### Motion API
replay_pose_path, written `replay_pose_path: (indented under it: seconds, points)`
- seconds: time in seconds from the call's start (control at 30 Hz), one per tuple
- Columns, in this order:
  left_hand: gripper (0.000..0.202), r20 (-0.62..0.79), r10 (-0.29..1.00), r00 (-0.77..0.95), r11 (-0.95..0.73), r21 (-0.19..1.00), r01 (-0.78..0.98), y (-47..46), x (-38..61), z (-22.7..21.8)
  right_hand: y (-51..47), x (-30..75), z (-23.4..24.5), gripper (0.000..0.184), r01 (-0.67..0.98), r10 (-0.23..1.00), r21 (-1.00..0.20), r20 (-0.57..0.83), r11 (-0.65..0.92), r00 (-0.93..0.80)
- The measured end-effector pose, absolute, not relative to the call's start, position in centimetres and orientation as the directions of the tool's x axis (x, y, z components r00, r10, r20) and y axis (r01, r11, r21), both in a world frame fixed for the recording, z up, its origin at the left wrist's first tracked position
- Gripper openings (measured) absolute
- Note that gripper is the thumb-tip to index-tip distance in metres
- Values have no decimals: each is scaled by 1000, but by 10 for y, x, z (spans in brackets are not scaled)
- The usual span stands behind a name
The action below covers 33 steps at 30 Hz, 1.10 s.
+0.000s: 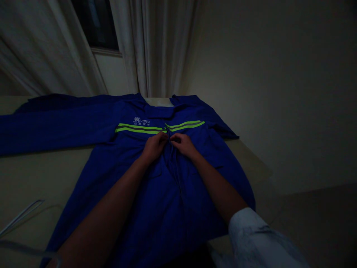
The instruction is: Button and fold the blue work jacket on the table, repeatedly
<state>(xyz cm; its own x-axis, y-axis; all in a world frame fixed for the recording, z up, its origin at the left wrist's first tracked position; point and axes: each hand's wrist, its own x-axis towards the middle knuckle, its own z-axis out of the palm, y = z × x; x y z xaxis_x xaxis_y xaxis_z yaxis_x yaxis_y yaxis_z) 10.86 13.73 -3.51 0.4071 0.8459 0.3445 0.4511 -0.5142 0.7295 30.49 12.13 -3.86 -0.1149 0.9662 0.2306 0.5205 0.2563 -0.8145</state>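
Two bare hands meet at the front opening of one blue jacket [166, 208], spread over a pale table [36, 175] in the middle of the scene. Left hand [155, 146]: one, its fingers curled and pinching the cloth at the left edge of the opening. Right hand [182, 144]: one, its thumb and fingertips brought together on the cloth at the right edge, just beside the left fingertips. Across the chest, at the far side of the hands, run two reflective bands, one left [139, 129] and one right [186, 125] of the opening; each shows two yellow-green stripes with one grey stripe between. One white printed emblem [141, 121] with lettering lies above the left band. One collar [159, 112] stands beyond it. One jacket sleeve [52, 130] extends left to the edge of view; a further length of blue cloth [78, 99] lies behind it, and whether it belongs to the same jacket cannot be told. One white looped cord [21, 217] lies near left on the table. One pale shirt sleeve [259, 238] covers the person's right arm at near right. At the far side hang two curtain panels [55, 44], flanking one dark window [96, 24].
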Motion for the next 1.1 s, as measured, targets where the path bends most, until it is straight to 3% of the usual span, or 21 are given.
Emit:
replay_pose_path:
  seconds: [0.33, 0.7, 1.1]
  points:
    - [30, 293, 874, 387, -484, 587, 649, 133, 115, -34, 122, 307, -37, 16, 551, 957, -782, 250, 290, -149]
    - [35, 329, 845, 421, -528, 631, 569, 135, 112, -33, 121, 305, -37, 15, 554, 949, -771, 279, 314, -150]
    - [27, 382, 814, 437, -580, 543, 607, 133, 112, -32, 123, 302, -38, 19, 579, 969, -778, 220, 242, -109]
